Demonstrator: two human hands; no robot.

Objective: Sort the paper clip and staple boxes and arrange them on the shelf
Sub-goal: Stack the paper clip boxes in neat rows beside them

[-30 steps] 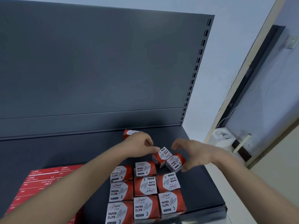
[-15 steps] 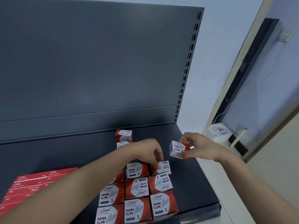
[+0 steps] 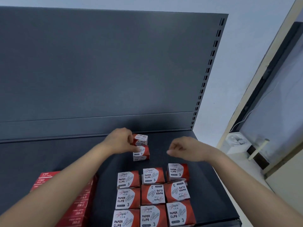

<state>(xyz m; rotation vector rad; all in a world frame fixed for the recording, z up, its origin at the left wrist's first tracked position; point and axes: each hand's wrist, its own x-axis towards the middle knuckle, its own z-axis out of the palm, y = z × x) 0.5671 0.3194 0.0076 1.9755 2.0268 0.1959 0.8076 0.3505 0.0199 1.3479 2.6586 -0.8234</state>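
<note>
right hand (image 3: 185, 149) released box, grip empty | left hand (image 3: 121, 140) grip seemingly on rear paper clip box (image 3: 141, 139)

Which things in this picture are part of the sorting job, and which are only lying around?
Part of the job:
- paper clip boxes in a block
- two boxes at the back, left hand on them
- red staple boxes
- dark shelf
- right hand, empty

Lying around:
- white device on the floor
- white cable
</note>
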